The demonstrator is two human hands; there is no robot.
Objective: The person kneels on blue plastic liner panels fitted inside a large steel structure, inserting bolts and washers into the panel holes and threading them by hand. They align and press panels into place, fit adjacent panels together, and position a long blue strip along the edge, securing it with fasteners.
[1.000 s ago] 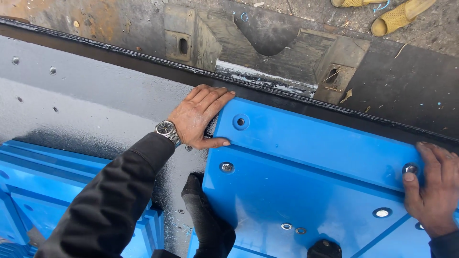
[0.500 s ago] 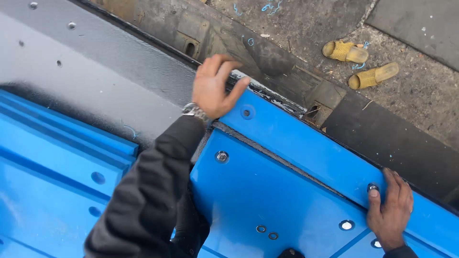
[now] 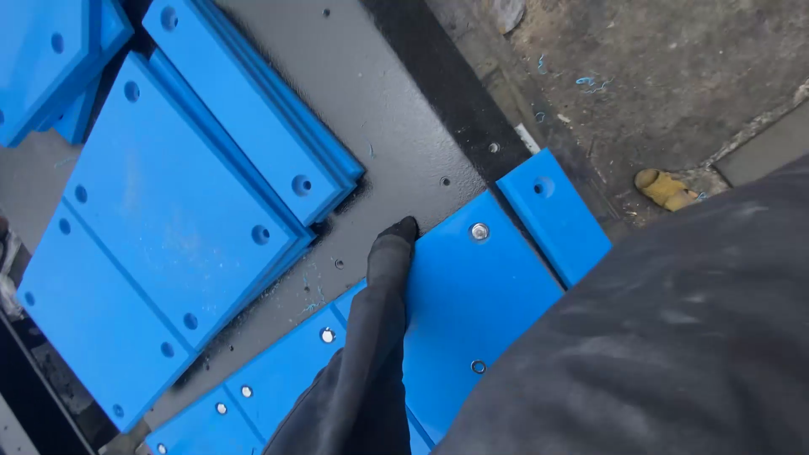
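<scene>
Both hands gone from view — blue panel (image 3: 472,295) untouched.

A dark sleeve (image 3: 758,337) fills the lower right corner, held so close to the camera that it is blurred and hides whatever lies beneath it. Neither hand shows bare: no fingers, palm or wrist can be seen. From the bottom edge a black, narrow limb (image 3: 379,337) stretches up the middle and tapers to a rounded tip (image 3: 406,227); whether that is a gloved hand or a shoe cannot be told.
</scene>
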